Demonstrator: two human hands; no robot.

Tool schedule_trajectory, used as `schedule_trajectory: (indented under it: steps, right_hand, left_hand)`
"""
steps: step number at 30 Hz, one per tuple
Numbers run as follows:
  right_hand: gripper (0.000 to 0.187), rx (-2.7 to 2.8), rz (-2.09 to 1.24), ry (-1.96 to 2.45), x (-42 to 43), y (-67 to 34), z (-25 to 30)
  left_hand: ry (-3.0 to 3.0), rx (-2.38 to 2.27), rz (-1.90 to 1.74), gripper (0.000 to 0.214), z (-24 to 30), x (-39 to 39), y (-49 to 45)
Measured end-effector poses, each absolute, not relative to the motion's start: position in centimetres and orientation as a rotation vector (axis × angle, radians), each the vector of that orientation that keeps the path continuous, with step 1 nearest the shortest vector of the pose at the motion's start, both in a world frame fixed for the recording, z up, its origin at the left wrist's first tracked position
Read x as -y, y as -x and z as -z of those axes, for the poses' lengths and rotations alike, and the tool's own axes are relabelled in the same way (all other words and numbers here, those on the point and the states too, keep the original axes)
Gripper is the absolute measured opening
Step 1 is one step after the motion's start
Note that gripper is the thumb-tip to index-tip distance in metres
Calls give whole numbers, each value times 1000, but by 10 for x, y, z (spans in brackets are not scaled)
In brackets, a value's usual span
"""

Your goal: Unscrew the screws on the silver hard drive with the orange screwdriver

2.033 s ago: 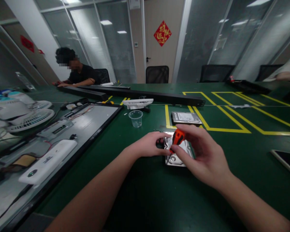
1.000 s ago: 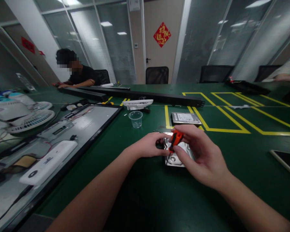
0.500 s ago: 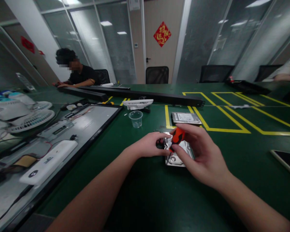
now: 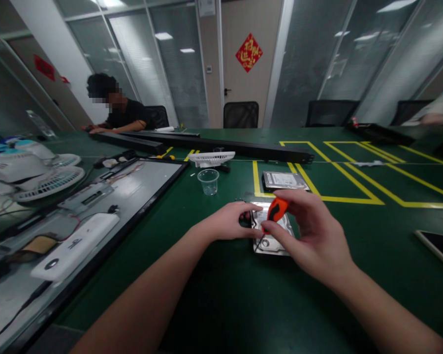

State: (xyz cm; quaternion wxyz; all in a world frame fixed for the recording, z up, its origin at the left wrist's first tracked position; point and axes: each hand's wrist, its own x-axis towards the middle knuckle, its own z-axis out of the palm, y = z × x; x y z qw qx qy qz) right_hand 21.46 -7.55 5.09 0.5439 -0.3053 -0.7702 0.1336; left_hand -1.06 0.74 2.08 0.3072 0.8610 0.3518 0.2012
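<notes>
A silver hard drive (image 4: 271, 246) lies flat on the green table in front of me. My left hand (image 4: 231, 221) grips its left side, thumb and fingers curled around the edge. In my right hand (image 4: 310, 226) is a screwdriver (image 4: 278, 209) with an orange and black handle, held between thumb and fingers. Its thin shaft slants down to the left, and the tip meets the drive near its lower left corner. My right fingers hide part of the drive's right side. Just beyond lies a second hard drive (image 4: 285, 180).
A clear plastic cup (image 4: 208, 183) stands left of the second drive, near a white fan part (image 4: 211, 158). A large panel (image 4: 147, 184) with a white power strip (image 4: 77, 246) fills the left. Long black bars (image 4: 243, 149) lie behind. A phone (image 4: 439, 250) rests at right. A person (image 4: 127, 113) sits across.
My right hand has shifted slightly right and turned, and the screwdriver handle now leans further to the right. My left hand stays on the hard drive.
</notes>
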Motion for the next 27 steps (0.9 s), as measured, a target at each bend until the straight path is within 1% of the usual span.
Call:
schedule_trajectory:
  steps: [5, 9, 14, 17, 20, 27]
  right_hand:
    - [57, 1850, -389, 720, 80, -214, -51]
    - [58, 1858, -438, 706, 81, -215, -50]
    - [59, 1862, -348, 720, 77, -216, -50]
    - [56, 1853, -312, 722, 75, -216, -50]
    - [53, 1850, -342, 728, 76, -216, -50]
    - [58, 1882, -430, 698, 81, -215, -52]
  left_hand:
    - [-2278, -929, -547, 59, -21, -7, 10]
    - [-2290, -932, -559, 66, -17, -9, 11]
    - [-2303, -892, -562, 57, -16, -10, 11]
    - [-2280, -893, -557, 56, -18, -8, 11]
    - [-2272, -891, -565, 57, -21, -7, 10]
    - [-2306, -868, -568, 62, -19, -9, 11]
